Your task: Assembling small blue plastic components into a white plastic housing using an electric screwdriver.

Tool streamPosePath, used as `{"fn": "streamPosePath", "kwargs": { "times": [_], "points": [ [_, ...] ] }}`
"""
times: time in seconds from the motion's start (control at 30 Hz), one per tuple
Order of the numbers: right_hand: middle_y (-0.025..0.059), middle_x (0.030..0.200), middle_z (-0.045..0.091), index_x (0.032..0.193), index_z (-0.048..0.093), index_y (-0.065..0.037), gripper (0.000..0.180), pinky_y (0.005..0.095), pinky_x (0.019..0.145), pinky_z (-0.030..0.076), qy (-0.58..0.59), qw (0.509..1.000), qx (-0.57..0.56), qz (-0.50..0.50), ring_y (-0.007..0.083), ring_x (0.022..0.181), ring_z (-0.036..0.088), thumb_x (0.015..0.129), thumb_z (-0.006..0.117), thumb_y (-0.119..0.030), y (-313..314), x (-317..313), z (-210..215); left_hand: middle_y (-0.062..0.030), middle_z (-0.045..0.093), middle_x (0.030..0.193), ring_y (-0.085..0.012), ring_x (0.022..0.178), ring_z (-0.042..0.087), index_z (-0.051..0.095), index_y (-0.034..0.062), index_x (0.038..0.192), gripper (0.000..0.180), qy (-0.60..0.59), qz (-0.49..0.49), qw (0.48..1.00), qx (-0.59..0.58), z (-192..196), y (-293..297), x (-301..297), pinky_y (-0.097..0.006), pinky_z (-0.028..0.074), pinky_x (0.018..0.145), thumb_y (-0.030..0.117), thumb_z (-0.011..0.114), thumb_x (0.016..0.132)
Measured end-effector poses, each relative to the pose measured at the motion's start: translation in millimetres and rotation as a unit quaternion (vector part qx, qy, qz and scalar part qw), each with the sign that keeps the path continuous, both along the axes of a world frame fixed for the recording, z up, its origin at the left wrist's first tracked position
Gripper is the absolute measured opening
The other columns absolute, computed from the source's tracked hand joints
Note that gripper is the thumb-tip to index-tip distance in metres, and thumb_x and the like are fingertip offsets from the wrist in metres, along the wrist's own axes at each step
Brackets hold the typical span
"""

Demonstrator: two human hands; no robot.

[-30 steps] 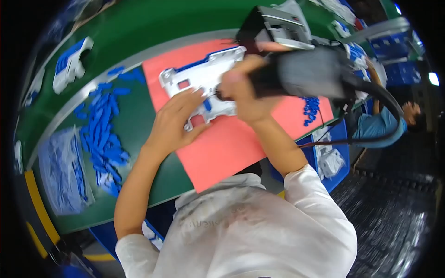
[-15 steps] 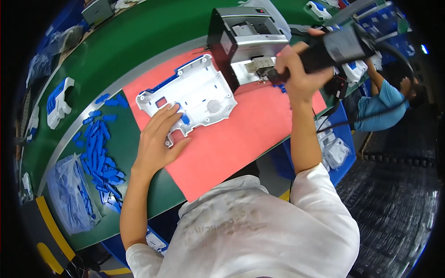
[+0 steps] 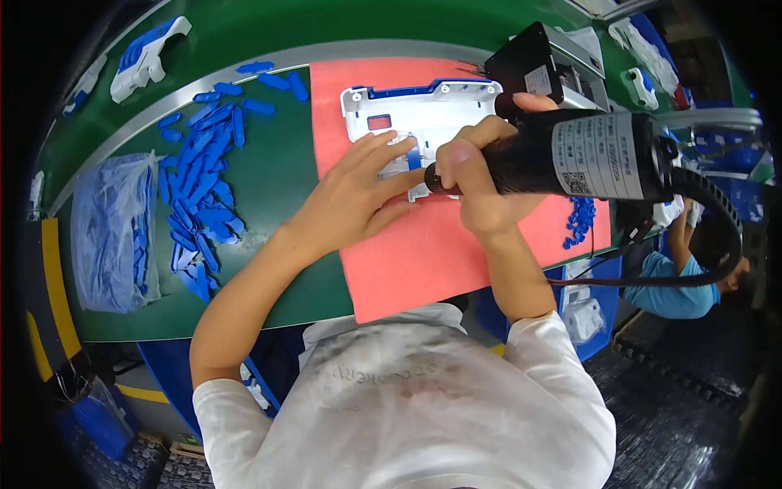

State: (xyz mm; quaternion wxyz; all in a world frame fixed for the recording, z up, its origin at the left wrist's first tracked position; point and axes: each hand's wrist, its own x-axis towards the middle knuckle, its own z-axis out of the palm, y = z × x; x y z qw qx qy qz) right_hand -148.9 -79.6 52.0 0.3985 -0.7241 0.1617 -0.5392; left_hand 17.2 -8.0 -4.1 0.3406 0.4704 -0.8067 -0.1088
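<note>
A white plastic housing (image 3: 444, 121) with a blue edge lies on the pink mat (image 3: 423, 253). My left hand (image 3: 354, 191) rests on its near left part, fingers stretched out and apart, beside a blue strip (image 3: 414, 152) set in the housing. My right hand (image 3: 489, 175) is wrapped round a black electric screwdriver (image 3: 538, 155), held nearly level with its cable running off to the right. The screwdriver's narrow end is close to my left fingertips, over the housing's near edge. Hand and tool hide its tip and the housing's right part.
Loose blue plastic strips (image 3: 199, 183) lie left of the mat, beside a clear bag (image 3: 114, 236). A black machine (image 3: 533, 69) stands behind the screwdriver. Small blue parts (image 3: 580, 222) sit at the mat's right. Another white-and-blue housing (image 3: 145, 61) is far left; a co-worker (image 3: 676, 285) is at right.
My right hand has brought the screwdriver from beside the machine left and down to the housing. My left hand stays on the housing. The whole view has turned and shifted.
</note>
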Motion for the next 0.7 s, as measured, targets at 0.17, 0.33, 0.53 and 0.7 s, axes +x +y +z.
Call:
{"fn": "streamPosePath", "kwargs": {
  "times": [0.17, 0.33, 0.53, 0.7],
  "points": [
    [0.0052, 0.062, 0.049, 0.129, 0.024, -0.004, 0.059, 0.0268, 0.047, 0.044, -0.001, 1.0, -0.008, 0.012, 0.0127, 0.048, 0.05, 0.08, 0.052, 0.015, 1.9, 4.9, -3.4, -0.0153, 0.05, 0.134, -0.037, 0.127, 0.045, 0.067, 0.0091, 0.111, 0.033, 0.004, -0.003, 1.0, -0.008, -1.0, -0.1, 1.1, -0.048, 0.039, 0.105, 0.024, 0.07, 0.082],
    [0.0049, 0.062, 0.048, 0.13, 0.024, -0.005, 0.06, 0.0263, 0.046, 0.043, 0.036, 0.998, -0.05, 0.021, 0.0124, 0.048, 0.049, 0.08, 0.052, 0.014, -0.7, 2.6, -4.3, -0.0147, 0.05, 0.134, -0.0366, 0.127, 0.044, 0.067, 0.0093, 0.111, 0.034, 0.003, 0.001, 1.0, -0.009, -4.0, -0.8, 2.0, -0.048, 0.039, 0.105, 0.024, 0.07, 0.082],
    [0.0044, 0.062, 0.047, 0.13, 0.023, -0.008, 0.06, 0.0289, 0.047, 0.045, 0.015, 1.0, -0.026, 0.001, 0.0128, 0.047, 0.048, 0.081, 0.052, 0.012, 0.0, -2.7, -1.5, -0.0135, 0.05, 0.134, -0.0356, 0.126, 0.045, 0.067, 0.0115, 0.112, 0.033, 0.0, 0.003, 1.0, -0.018, -2.8, -1.9, -0.7, -0.047, 0.039, 0.105, 0.025, 0.07, 0.081],
    [0.0049, 0.062, 0.047, 0.13, 0.022, -0.008, 0.061, 0.0295, 0.049, 0.046, 0.043, 0.998, -0.036, 0.011, 0.0132, 0.048, 0.048, 0.081, 0.051, 0.013, -0.7, -2.9, -2.1, -0.013, 0.049, 0.135, -0.0352, 0.126, 0.044, 0.067, 0.0121, 0.111, 0.033, -0.009, 0.003, 1.0, -0.015, -1.7, -1.8, -1.1, -0.047, 0.039, 0.105, 0.025, 0.07, 0.081]
  ]
}}
